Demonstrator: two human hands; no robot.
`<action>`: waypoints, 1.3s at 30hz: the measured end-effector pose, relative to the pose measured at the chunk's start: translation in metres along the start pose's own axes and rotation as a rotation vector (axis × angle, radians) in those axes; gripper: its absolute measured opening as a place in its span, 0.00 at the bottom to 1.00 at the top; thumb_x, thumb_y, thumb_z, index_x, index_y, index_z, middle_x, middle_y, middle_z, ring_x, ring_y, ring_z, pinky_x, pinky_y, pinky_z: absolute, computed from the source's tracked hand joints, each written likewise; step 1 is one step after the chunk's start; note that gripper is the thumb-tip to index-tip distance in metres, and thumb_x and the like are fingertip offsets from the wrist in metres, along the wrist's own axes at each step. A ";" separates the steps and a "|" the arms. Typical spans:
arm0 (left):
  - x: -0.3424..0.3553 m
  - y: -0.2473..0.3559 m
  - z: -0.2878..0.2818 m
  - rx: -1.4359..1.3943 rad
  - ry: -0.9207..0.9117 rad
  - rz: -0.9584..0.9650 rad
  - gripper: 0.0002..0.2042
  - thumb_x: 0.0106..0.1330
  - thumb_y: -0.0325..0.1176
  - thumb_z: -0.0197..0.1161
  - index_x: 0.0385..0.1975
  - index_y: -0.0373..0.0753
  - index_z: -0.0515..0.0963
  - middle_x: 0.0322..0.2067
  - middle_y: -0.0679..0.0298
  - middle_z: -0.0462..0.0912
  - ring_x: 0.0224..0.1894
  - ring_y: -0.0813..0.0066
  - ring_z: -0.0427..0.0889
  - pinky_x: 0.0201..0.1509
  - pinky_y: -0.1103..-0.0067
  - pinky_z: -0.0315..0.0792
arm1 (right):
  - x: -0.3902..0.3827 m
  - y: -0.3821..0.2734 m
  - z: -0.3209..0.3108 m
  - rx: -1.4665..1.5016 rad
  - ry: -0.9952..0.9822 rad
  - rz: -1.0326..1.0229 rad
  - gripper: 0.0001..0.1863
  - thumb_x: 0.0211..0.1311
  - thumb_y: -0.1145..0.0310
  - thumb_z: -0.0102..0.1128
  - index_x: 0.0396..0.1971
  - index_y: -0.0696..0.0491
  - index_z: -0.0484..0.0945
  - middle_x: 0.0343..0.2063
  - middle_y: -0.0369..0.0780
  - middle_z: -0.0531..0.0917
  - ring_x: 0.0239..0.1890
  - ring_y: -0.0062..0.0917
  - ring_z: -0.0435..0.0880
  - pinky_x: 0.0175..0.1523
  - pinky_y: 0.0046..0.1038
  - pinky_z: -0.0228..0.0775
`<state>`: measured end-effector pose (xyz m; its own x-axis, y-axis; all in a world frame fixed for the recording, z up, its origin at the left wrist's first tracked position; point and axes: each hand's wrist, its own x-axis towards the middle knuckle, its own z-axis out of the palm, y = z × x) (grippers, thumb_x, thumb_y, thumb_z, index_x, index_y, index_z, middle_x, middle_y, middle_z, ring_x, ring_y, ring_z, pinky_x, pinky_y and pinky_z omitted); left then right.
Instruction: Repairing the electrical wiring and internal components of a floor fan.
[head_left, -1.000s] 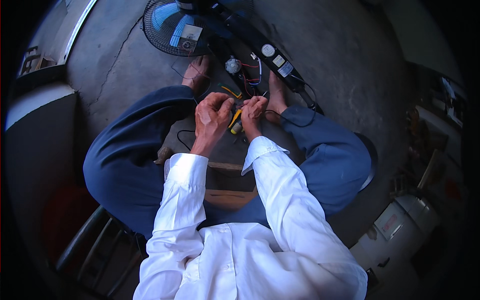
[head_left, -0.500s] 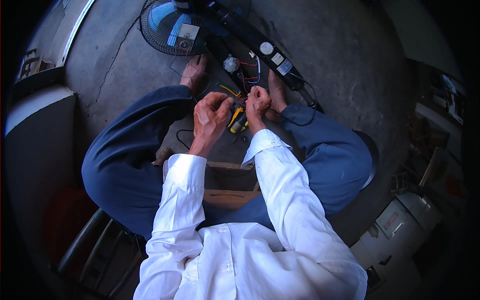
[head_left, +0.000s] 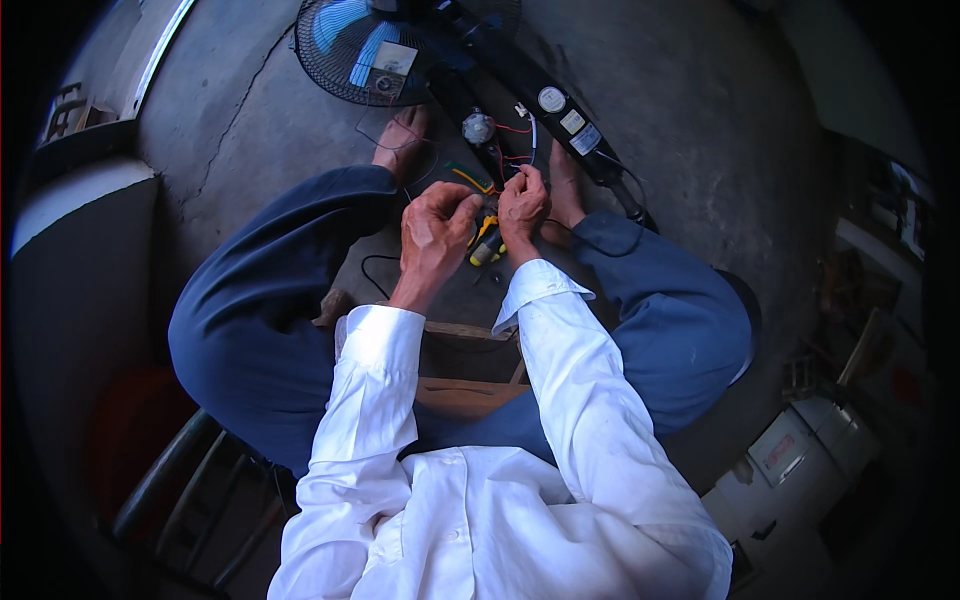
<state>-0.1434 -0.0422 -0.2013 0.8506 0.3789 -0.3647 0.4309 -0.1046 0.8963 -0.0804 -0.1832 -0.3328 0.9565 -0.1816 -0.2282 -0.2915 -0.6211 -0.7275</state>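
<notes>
My left hand (head_left: 435, 240) is closed in a pinch; whatever lies between its fingertips is too small to make out. Just to its right, my right hand (head_left: 522, 215) pinches a thin wire (head_left: 510, 157) near a black fan column section (head_left: 450, 98) with a round silver part (head_left: 478, 128) and red wiring. Between and under my hands lies a yellow-and-black hand tool (head_left: 487, 238), partly hidden. A green-and-yellow item (head_left: 470, 178), unclear in kind, sits just above them. A wire loops left toward the fan head (head_left: 330, 55), which has a wire grille and blue blades.
A long black tube (head_left: 505, 70) with labels and a cable crosses diagonally above my right hand. My bare feet (head_left: 398, 140) flank the parts. A wooden frame (head_left: 467, 395) is between my legs, a chair (head_left: 160, 480) at lower left, a white appliance (head_left: 790, 450) at lower right.
My right hand has moved slightly up, away from the yellow tool, still pinching. My left hand stays pinched in about the same spot. The whole view has shifted slightly.
</notes>
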 end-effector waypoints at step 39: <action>-0.002 0.001 0.000 -0.023 0.022 -0.002 0.09 0.62 0.31 0.66 0.32 0.29 0.81 0.26 0.60 0.79 0.26 0.75 0.79 0.31 0.76 0.71 | 0.015 0.006 0.003 -0.300 -0.058 -0.154 0.14 0.65 0.66 0.51 0.43 0.54 0.83 0.35 0.52 0.86 0.40 0.48 0.85 0.45 0.42 0.75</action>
<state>-0.1442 -0.0429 -0.1994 0.8427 0.3992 -0.3612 0.4254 -0.0827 0.9012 -0.0677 -0.1873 -0.3426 0.9844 -0.0302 -0.1731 -0.1197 -0.8362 -0.5353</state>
